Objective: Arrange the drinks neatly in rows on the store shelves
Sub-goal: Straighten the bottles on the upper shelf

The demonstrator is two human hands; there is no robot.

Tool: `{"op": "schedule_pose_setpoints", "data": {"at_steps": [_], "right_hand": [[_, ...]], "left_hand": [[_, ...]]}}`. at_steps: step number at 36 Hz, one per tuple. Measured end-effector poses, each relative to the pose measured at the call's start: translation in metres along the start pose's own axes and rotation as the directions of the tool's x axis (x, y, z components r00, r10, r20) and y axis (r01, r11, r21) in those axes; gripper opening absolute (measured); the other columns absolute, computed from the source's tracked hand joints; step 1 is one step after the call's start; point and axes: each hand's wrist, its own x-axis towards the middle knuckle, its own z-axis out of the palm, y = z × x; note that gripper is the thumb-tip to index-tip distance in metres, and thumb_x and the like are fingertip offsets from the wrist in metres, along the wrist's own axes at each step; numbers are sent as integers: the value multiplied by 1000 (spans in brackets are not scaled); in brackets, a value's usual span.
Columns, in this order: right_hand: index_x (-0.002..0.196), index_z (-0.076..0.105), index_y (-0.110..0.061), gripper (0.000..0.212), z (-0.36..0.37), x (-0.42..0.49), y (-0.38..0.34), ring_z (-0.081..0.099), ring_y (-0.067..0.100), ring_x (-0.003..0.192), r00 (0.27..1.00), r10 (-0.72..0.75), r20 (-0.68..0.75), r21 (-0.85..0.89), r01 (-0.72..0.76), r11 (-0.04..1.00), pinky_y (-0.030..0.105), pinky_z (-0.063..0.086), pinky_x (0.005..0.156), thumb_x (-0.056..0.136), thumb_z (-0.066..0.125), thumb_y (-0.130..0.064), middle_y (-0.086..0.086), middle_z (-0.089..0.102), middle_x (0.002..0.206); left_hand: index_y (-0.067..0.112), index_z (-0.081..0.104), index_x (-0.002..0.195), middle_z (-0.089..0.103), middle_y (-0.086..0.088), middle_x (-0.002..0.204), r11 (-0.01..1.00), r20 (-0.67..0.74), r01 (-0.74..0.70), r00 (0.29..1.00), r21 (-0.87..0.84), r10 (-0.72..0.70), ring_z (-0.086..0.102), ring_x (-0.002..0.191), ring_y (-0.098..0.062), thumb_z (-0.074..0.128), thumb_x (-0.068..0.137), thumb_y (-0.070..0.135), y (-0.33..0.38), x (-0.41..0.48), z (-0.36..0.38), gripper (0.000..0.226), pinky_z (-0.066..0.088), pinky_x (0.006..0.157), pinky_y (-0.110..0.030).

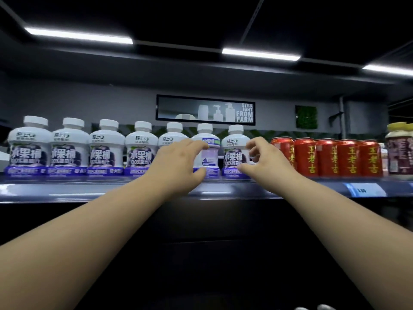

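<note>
A row of white juice bottles with purple labels stands along the front of the top shelf. One bottle is turned so that its pale back label faces me. My left hand wraps this turned bottle from its left side, fingers over its shoulder and thumb at its base. To its right stands the last white bottle, label forward. My right hand is at that bottle's right side with curled fingers spread apart, the thumb touching its lower label. Part of another bottle is hidden behind my left hand.
Red herbal-tea cans line the shelf right of the white bottles. Further right stand dark jars with pale lids. A price tag sits on the shelf's front edge. A wall sign hangs behind. Below the shelf it is dark.
</note>
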Motion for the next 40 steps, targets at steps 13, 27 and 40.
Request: {"op": "schedule_pose_setpoints", "data": {"at_steps": [13,27,40], "right_hand": [[151,8,-38,92,31,30,30,58,27,119,1000,-18,15,74,17,997,42,50,95,84,69,-55,2,54,143],[155,6,-33,90,36,37,48,58,31,114,998,23,-55,87,-18,996,42,49,88,85,61,-48,5,53,139],[156,1,-31,99,41,33,48,56,27,119,994,12,-105,16,-10,1000,40,49,85,85,64,-56,0,52,140]], "left_hand": [[35,23,147,29,-5,145,894,-260,355,922,274,-287,32,128,-29,53,80,69,36,46,65,82,17,105,-49],[8,43,137,52,-11,127,959,-305,261,928,113,-216,50,115,-31,71,82,45,39,57,85,72,35,99,-41],[16,38,140,39,-19,146,933,-372,334,890,138,-263,46,125,-39,51,80,43,42,49,84,67,26,113,-52]]}}
